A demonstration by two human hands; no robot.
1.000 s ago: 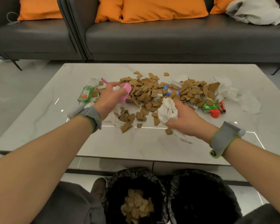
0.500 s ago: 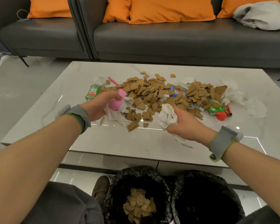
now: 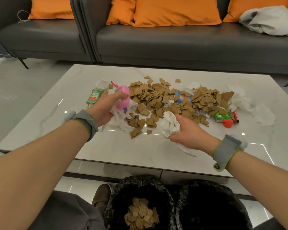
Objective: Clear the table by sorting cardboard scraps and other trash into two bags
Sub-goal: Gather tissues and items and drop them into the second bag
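L hand [image 3: 105,108] grips pink bottle [image 3: 122,97] + tissue [image 3: 118,117], R hand [image 3: 189,133] clenches tissue wad [image 3: 169,124]. Risk: if dropped into near left bag [image 3: 116,193] w/ cardboard [image 3: 140,213], the 2 sorts mix.

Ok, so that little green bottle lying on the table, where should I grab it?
The green bottle lies flat on the table, apart from the cardboard scraps. Probably come down from above and pinch across its labelled middle; the left hand is nearest but holds a pink container.

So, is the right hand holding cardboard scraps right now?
No, the right hand grips a crumpled white tissue, while the cardboard scraps lie on the table beyond it.
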